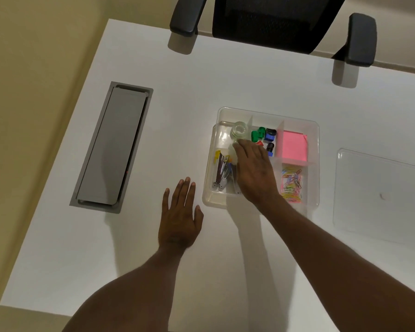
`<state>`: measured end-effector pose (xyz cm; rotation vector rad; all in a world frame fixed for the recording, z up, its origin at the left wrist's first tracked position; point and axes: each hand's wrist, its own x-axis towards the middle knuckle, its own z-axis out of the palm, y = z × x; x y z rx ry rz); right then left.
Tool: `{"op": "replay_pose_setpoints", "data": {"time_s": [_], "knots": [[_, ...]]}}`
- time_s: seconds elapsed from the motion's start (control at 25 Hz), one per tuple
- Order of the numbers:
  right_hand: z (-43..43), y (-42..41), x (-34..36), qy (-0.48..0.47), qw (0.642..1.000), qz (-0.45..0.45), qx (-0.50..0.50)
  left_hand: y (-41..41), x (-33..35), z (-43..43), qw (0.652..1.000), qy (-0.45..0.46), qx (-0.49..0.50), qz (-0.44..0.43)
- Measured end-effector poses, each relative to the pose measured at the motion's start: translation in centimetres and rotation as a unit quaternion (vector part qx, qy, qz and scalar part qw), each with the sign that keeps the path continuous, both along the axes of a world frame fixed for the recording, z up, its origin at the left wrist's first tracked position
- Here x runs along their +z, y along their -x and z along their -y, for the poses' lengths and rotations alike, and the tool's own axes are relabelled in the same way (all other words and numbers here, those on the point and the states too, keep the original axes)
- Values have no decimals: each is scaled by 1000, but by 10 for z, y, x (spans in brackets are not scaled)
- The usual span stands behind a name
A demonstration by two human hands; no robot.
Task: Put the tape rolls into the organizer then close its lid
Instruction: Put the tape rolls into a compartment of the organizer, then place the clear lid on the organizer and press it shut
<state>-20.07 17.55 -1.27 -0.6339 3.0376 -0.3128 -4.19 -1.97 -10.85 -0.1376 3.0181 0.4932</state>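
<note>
Right hand [254, 171] reaches into organizer [314, 149], fingers on clear tape roll [239, 131] in back-left compartment; grasp or release unclear. Left hand [180, 219] flat, empty on desk [225, 80], steadying. Lid [379, 195] lies apart at right, leaving organizer open for loading.

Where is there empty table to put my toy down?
Bare table lies between the chair and the organizer, and between the grey hatch and the left hand. It's crowded inside the organizer, where the right hand reaches; its lid lies beside it.
</note>
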Motion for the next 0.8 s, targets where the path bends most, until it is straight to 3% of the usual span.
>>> {"op": "replay_pose_setpoints", "data": {"time_s": [0.36,0.64,0.8], "knots": [[-29,-134,7,9,999,-9,-30,-2,29,-2,999,-32,1,16],[-69,-237,15,-52,980,158,-112,-36,75,-48,984,-49,28,166],[-76,-267,35,-41,977,142,-153,-64,89,-64,975,-38,-1,218]]}}
